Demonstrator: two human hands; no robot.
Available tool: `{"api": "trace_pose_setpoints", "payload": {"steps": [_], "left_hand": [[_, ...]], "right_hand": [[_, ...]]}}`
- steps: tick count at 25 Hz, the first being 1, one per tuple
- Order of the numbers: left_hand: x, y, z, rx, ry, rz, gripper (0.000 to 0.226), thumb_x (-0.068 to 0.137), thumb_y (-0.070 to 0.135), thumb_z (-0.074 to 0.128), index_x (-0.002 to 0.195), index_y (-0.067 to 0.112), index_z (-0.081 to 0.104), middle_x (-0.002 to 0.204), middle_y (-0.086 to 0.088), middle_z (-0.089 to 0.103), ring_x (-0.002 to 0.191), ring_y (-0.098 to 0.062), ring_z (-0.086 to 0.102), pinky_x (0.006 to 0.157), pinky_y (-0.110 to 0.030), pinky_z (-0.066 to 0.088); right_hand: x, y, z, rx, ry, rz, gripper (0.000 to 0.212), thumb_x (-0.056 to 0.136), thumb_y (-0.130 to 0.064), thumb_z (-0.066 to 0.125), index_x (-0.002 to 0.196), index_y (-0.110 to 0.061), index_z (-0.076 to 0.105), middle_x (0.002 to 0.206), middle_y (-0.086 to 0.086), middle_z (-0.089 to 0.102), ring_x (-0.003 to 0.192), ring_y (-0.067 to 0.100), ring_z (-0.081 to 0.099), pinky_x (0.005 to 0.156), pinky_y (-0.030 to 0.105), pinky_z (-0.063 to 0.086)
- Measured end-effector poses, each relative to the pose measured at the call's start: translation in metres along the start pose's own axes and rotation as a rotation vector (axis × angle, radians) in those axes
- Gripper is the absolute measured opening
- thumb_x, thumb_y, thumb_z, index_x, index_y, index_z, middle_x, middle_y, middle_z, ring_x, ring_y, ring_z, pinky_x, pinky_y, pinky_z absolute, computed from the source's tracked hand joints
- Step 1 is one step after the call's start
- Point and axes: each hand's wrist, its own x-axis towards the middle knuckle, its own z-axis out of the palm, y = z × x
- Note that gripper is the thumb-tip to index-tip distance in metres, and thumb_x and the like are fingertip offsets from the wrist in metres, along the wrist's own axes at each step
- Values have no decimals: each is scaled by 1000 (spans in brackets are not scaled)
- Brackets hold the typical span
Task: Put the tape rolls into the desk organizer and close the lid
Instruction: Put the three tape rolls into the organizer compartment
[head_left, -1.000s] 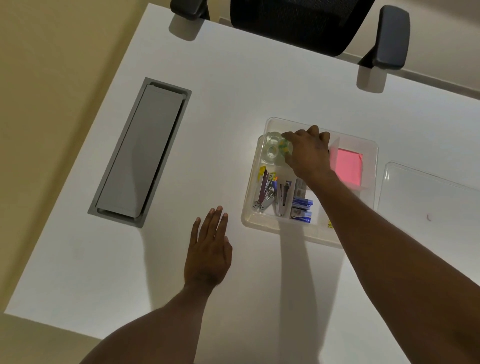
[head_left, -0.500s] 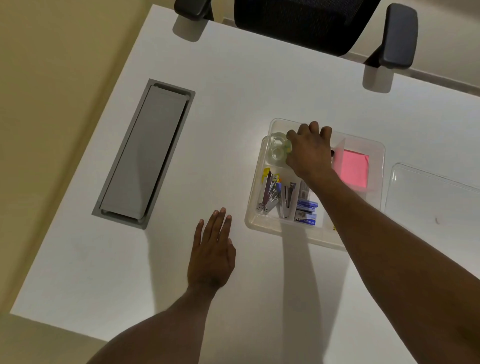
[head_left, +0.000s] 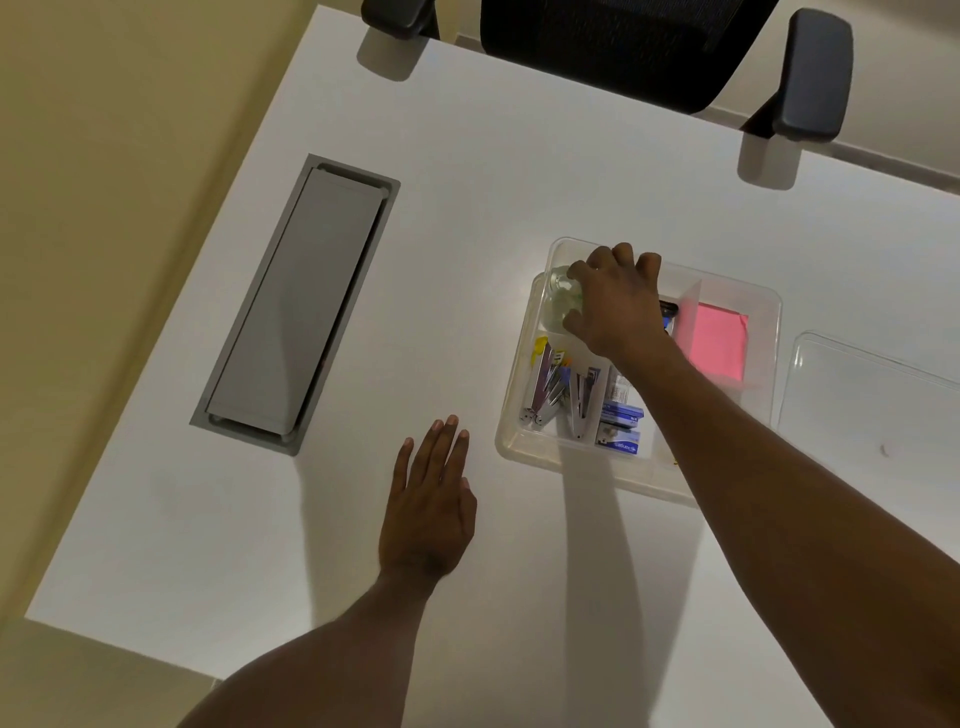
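Right hand (head_left: 618, 306) curled over tape rolls (head_left: 563, 296) in far-left compartment of desk organizer (head_left: 524, 441); actual grasp can't be confirmed, fingers cover them. Left hand (head_left: 428, 512) flat, fingers extended, on desk (head_left: 208, 545) nr front edge. Lid (head_left: 862, 410) lies off, rt of organizer. Staplers (head_left: 558, 397), pink notes (head_left: 719, 340) fill adjacent compartments.

Our left hand (head_left: 427, 512) lies flat, palm down, fingers (head_left: 445, 447) straight and close together, forearm running back toward us; our right hand (head_left: 615, 306) reaches forward, arm extended, fingers curled downward, knuckles up
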Motion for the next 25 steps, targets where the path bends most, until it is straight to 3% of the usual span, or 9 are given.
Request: {"api": "trace_pose_setpoints", "payload": {"steps": [10,15,18,23,25], "left_hand": [[0,1,-2,-13,-9,1,60,108,42,14,163,22,27,174,-2,21,162,-23,18,129,-54,26],[0,2,-3,-21,-7,-3,60,108,43,12,163,22,26,174,-2,23,161,-24,20,128,-55,26],[0,2,-3,-17,-10,-6,61,108,44,11,163,22,26,173,-2,23,161,-24,21,128,-54,27],[0,1,-3,-22,-6,-3,59,108,42,15,163,22,27,174,-2,23,161,-23,20,129,-54,26],[-1,1,-2,-23,-4,0,59,108,41,16,163,21,27,174,-2,22,162,-23,19,129,-54,26]], "right_hand": [[6,-6,1,-7,-46,-35,24,80,-27,72,104,-21,74,111,7,56,111,31,46,94,46,34],[7,2,6,57,-64,-76,52,83,-41,68,129,-18,58,125,7,61,122,29,47,100,48,29],[9,2,9,19,-134,-99,47,86,-45,63,127,-20,59,123,4,63,119,28,47,97,47,29],[9,2,6,84,-144,-141,29,93,-34,59,121,-30,65,121,0,65,121,25,47,98,47,27],[8,4,4,131,-171,-146,37,92,-40,58,128,-29,61,123,1,64,121,25,48,100,47,27]]}}
